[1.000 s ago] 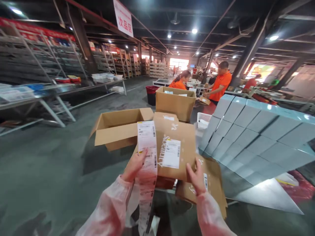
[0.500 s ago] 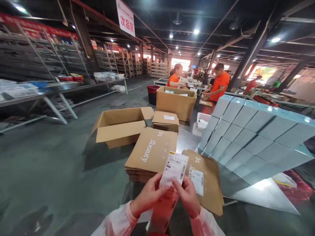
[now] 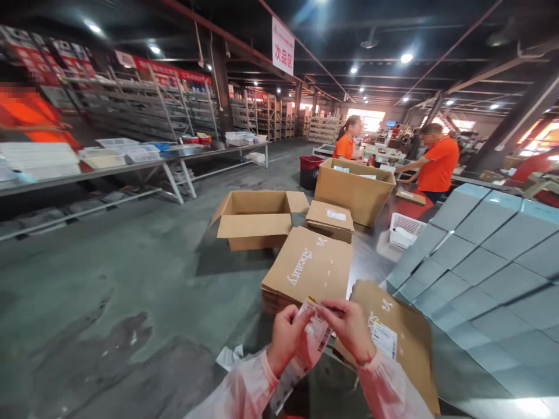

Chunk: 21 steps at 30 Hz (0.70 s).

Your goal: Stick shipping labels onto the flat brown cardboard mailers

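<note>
A strip of printed shipping labels (image 3: pixel 318 337) hangs between my hands, its lower end trailing toward my body. My left hand (image 3: pixel 288 334) is closed on the strip's left side, thumb on top. At the top corner, my right hand (image 3: pixel 349 323) pinches the label's edge, which looks bent there. Just beyond lies a stack of flat brown cartons (image 3: pixel 310 262) printed with white lettering. To the right, partly behind my right forearm, is another flat carton (image 3: pixel 408 337) with a white label (image 3: pixel 384 339) stuck on it.
An open carton (image 3: pixel 257 224) stands left of the stacks. Behind are a smaller carton stack (image 3: pixel 331 218), a large filled box (image 3: pixel 353 189) and a white basket (image 3: pixel 405 231). Pale boxes (image 3: pixel 489 262) form a wall at right. Co-workers in orange (image 3: pixel 439 163) stand further off.
My right hand has moved up from the label's lower part to its top corner, and the label now tilts and bends. The view has turned left, bringing in another person at the far left.
</note>
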### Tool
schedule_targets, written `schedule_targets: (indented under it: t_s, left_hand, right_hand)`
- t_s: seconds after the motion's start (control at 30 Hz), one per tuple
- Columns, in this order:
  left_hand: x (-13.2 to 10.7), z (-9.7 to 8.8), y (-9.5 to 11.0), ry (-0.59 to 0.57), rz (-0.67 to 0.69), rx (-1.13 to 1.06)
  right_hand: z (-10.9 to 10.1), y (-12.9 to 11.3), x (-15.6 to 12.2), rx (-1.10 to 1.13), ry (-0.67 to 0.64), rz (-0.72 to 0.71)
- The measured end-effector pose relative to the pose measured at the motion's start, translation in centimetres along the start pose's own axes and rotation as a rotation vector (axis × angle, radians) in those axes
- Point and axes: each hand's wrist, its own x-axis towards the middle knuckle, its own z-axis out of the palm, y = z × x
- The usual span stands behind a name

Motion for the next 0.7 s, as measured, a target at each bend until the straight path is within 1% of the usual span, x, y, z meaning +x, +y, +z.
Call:
schedule_targets:
  t_s: [0.03, 0.07, 0.13, 0.2, 0.23, 0.27, 0.3, 0.37, 0.43, 0.47, 0.5, 0.53, 0.57, 0.6, 0.63, 0.7]
  left_hand:
    - [0.3, 0.0, -0.2, 0.018, -0.005, -0.010]
    - [0.7, 0.0, -0.4, -0.005, -0.030, -0.037]
    - [1.6, -0.3, -0.9, -0.144, -0.132, -0.118]
    - [2.4, -0.9, -1.6, -0.301, -0.247, -0.190]
    - [2.6, -1.4, -2.1, -0.355, -0.290, -0.217]
    - [2.5, -2.0, -2.7, -0.380, -0.319, -0.232]
    - [2.1, -2.7, -3.5, -0.395, -0.340, -0.234]
    - [0.6, -4.6, -5.2, -0.432, -0.380, -0.207]
    - [-1.6, -6.6, -6.6, -0.488, -0.413, -0.149]
    - [-2.7, -7.6, -7.0, -0.520, -0.427, -0.136]
    - [-3.6, -8.5, -7.1, -0.545, -0.435, -0.133]
    - [-4.2, -9.2, -6.8, -0.556, -0.440, -0.129]
    - [-4.5, -9.8, -6.2, -0.546, -0.441, -0.117]
    - [-4.3, -10.1, -5.4, -0.508, -0.432, -0.089]
    - [-3.6, -10.2, -4.4, -0.452, -0.413, -0.042]
    - [-1.2, -9.7, -2.1, -0.319, -0.343, 0.063]
  right_hand:
    - [0.2, 0.3, 0.6, 0.010, 0.003, 0.002]
    - [0.3, 0.7, 1.5, 0.004, 0.009, -0.014]
    - [0.4, 1.5, 4.3, -0.090, 0.050, -0.071]
    - [0.3, 2.4, 8.1, -0.225, 0.122, -0.098]
    - [0.2, 2.9, 10.3, -0.284, 0.164, -0.086]
    - [0.2, 3.4, 12.3, -0.332, 0.203, -0.059]
    - [0.1, 3.9, 14.2, -0.367, 0.231, -0.029]
    - [0.0, 4.9, 17.3, -0.413, 0.275, 0.032]
    - [0.2, 5.7, 19.1, -0.498, 0.313, 0.082]
    - [0.5, 5.9, 19.5, -0.576, 0.299, 0.082]
    - [0.9, 6.0, 19.5, -0.671, 0.250, 0.062]
    - [1.5, 6.0, 19.0, -0.771, 0.168, 0.020]
    - [2.1, 6.0, 18.1, -0.859, 0.058, -0.048]
    - [2.7, 5.8, 16.8, -0.916, -0.064, -0.136]
    - [3.4, 5.7, 15.2, -0.928, -0.179, -0.240]
    - [4.2, 5.6, 11.1, -0.847, -0.353, -0.464]
